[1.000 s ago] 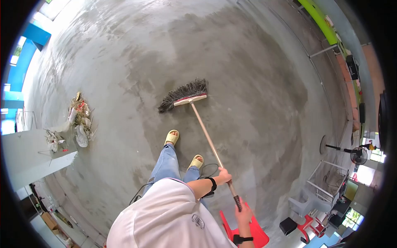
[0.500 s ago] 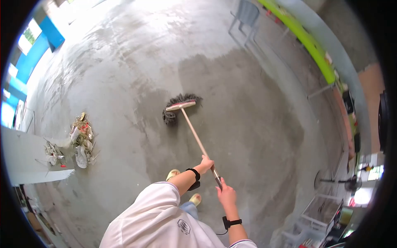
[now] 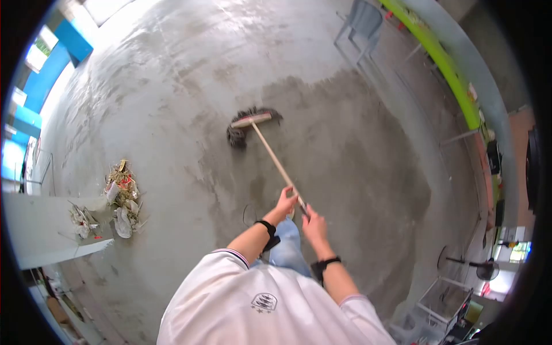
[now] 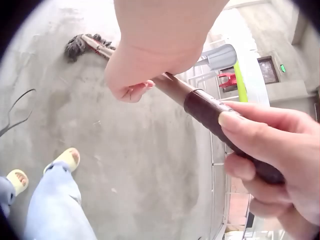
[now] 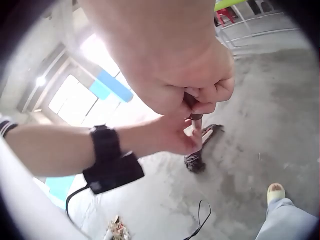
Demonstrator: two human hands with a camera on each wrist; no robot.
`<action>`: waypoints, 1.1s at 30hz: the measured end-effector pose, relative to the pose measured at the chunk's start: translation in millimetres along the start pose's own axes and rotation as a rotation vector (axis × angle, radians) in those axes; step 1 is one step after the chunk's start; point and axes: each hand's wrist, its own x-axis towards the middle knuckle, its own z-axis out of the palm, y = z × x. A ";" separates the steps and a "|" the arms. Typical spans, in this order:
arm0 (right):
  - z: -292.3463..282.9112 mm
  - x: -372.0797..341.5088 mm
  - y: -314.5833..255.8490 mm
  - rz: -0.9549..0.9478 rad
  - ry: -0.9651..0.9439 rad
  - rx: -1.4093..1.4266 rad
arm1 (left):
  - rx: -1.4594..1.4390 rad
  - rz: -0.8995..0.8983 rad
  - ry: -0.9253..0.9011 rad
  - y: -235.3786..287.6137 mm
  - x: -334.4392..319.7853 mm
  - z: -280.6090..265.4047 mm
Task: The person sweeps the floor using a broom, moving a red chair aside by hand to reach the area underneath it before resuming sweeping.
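A wide mop with a dark, shaggy head (image 3: 236,136) lies on the wet concrete floor, its pale handle (image 3: 270,150) slanting back to the person. My left hand (image 3: 284,202) grips the handle partway down, in front of the right one. At the dark grip on the handle's end, my right hand (image 3: 314,225) is wrapped round it. In the left wrist view the right hand (image 4: 280,155) has its thumb along the dark grip (image 4: 215,117). The right wrist view shows the left hand (image 5: 175,134) just beyond the right hand (image 5: 200,80), both on the handle.
Swept-up litter (image 3: 123,198) lies on the floor at the left, beside a pale panel (image 3: 34,221). A grey chair (image 3: 362,26) stands at the upper right by a green-edged table (image 3: 448,63). A fan (image 3: 486,270) and a metal frame (image 3: 440,302) are at the lower right.
Over the last second the mop head first moved back and left, then forward across the floor. Both hands have moved up in the head view, still gripping the handle.
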 end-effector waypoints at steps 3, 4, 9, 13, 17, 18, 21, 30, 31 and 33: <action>-27.9 67.9 -10.1 0.054 -0.052 -0.037 | -0.191 -0.141 -0.026 55.5 18.9 20.4; -30.6 80.9 -15.2 0.082 -0.067 -0.028 | -0.214 -0.195 0.002 73.7 28.5 25.9; -65.7 144.4 -82.9 0.069 0.017 0.023 | 0.171 -0.021 0.208 163.8 74.1 42.8; -101.8 176.6 -108.7 0.098 -0.026 -0.002 | 0.126 -0.036 0.022 208.8 105.1 35.0; -110.2 192.6 -77.1 0.145 -0.027 -0.013 | 0.154 -0.140 0.061 190.9 133.8 60.8; -111.9 195.4 -60.3 0.166 -0.040 -0.009 | 0.159 -0.108 0.133 183.5 135.4 74.7; -105.5 193.8 -12.9 0.199 -0.123 -0.018 | 0.065 0.007 0.218 128.0 148.4 99.3; -129.5 219.5 -27.3 0.131 -0.143 -0.117 | -0.110 -0.171 0.330 149.7 169.8 121.5; -128.7 225.1 -26.0 0.111 -0.159 -0.122 | -0.061 -0.175 0.305 148.1 177.0 118.9; -120.8 237.5 -23.7 0.106 -0.207 -0.137 | -0.004 -0.201 0.311 152.7 194.2 107.0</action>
